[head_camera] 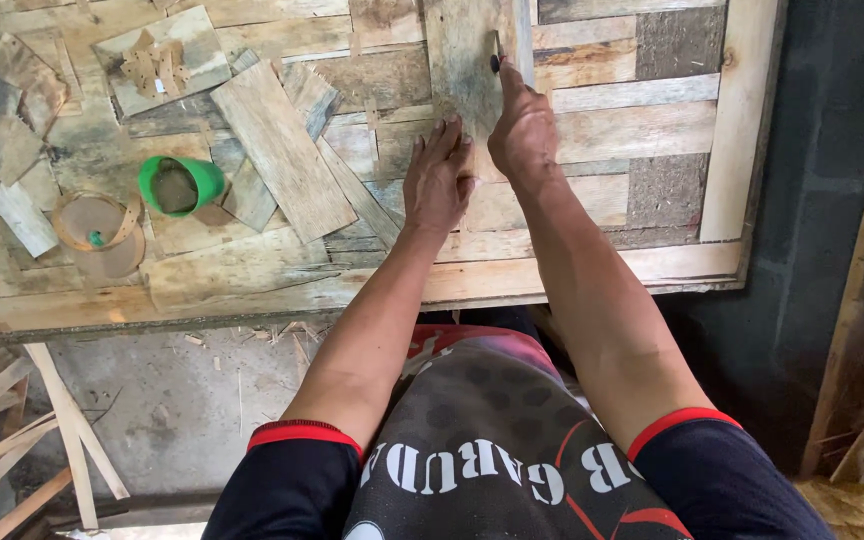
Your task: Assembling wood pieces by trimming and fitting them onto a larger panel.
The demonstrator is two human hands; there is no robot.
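From my remote feed, left to right: a roll of tape (98,228) and a green cup (181,185) sit among loose wood offcuts (282,150) on the patchwork wooden panel (592,110). My left hand (438,183) lies flat with fingers spread, gripping nothing, pressing the lower end of a weathered board (462,65) that stands near the panel's top centre. Just beside it, my right hand (524,128) is clenched around a dark pencil (497,55), its tip at the board's right edge.
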